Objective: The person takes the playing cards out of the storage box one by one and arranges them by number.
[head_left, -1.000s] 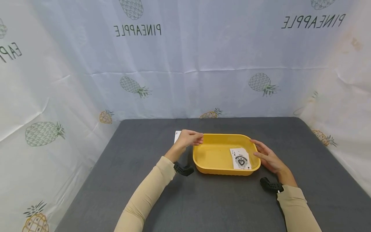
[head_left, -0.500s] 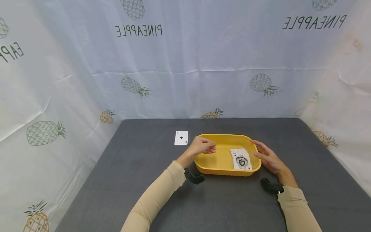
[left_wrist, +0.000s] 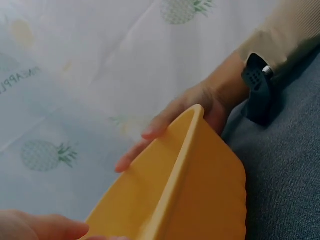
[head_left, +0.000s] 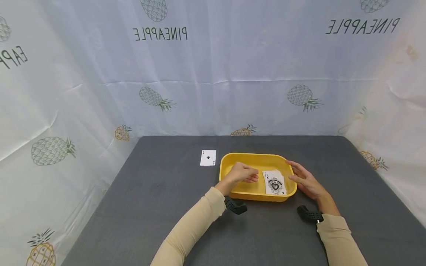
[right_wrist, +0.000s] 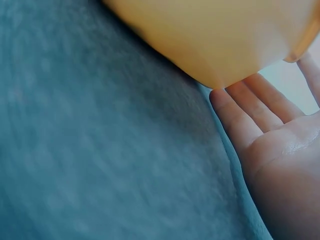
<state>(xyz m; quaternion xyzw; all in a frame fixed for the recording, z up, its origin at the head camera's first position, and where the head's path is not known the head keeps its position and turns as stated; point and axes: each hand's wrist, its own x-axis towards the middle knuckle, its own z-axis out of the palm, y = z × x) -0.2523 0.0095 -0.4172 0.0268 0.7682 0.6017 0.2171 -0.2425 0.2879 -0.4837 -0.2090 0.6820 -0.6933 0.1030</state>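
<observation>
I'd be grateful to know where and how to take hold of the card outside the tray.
The card is probably best pinched by its left edge, with the left hand coming from the left: it lies flat, so that edge needs lifting first, and the tray stands close on its right.

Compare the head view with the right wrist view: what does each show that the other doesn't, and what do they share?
Only the head view shows the ace of clubs lying on the table, the overlapping cards inside the yellow tray, the left hand over the tray, and the pineapple print on the sheet.

Only the right wrist view shows the palm of the right hand, with fingers close up against the tray's outside.

Both share the tray, the right hand and the table surface.
</observation>
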